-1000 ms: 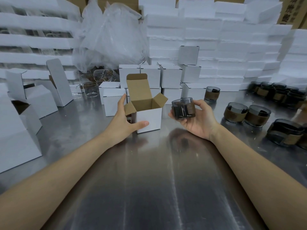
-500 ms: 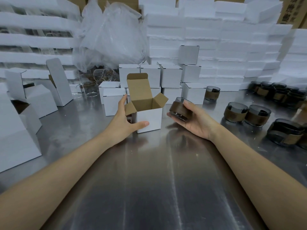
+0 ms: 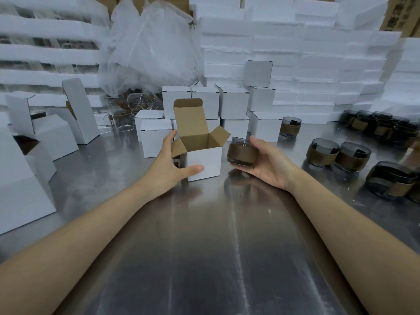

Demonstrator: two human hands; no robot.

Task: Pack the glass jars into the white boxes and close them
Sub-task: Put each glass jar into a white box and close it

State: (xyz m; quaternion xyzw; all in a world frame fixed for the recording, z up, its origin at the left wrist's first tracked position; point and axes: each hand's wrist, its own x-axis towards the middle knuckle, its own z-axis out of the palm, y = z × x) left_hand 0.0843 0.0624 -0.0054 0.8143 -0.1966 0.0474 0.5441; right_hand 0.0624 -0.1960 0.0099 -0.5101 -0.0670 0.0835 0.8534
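Partly done: closed boxes (image 3: 231,101) stand beyond the fingertips, the left hand (image 3: 169,169) braces the open box (image 3: 204,163) with spread fingers, and the right hand (image 3: 270,164) curls round a jar (image 3: 241,153) just beside it, not yet inserted.

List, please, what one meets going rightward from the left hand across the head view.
In order: left hand → open box → held jar → right hand → pair of jars standing side by side on the table.
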